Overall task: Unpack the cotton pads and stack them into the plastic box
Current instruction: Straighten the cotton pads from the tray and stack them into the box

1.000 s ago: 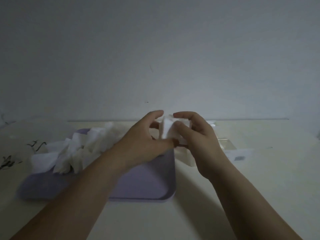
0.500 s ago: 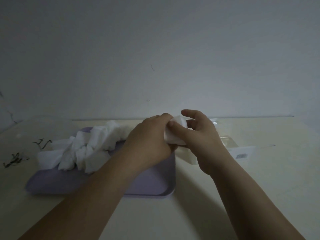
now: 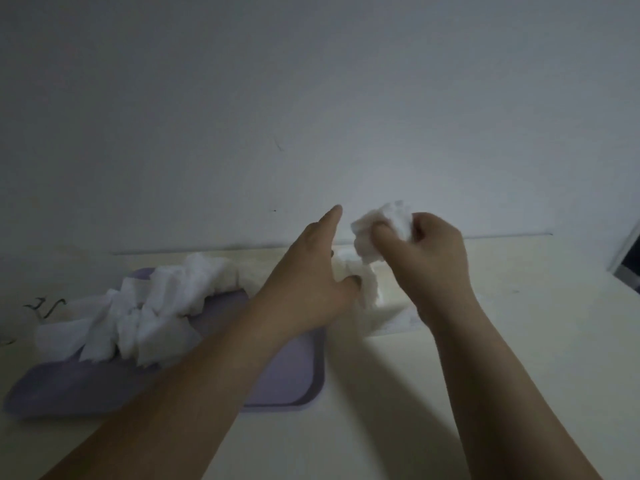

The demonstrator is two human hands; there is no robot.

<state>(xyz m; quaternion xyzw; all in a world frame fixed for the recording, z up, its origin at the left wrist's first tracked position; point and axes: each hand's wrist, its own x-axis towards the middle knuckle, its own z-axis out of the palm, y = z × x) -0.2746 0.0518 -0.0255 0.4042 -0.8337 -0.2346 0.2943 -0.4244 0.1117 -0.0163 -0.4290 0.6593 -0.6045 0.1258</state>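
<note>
White cotton pads are bunched in our right hand, fingers and thumb curled round them, held above the clear plastic box. Our left hand is apart from the right, its fingers straight and the forefinger pointing away. Its thumb tip touches more cotton at the box; whether that lies inside we cannot tell. 1 loose heap of pads lies across the lilac tray on the cream table, left of the box.

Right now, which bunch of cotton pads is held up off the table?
The small bunch gripped by the right hand; the big pile lies on the purple tray.
</note>
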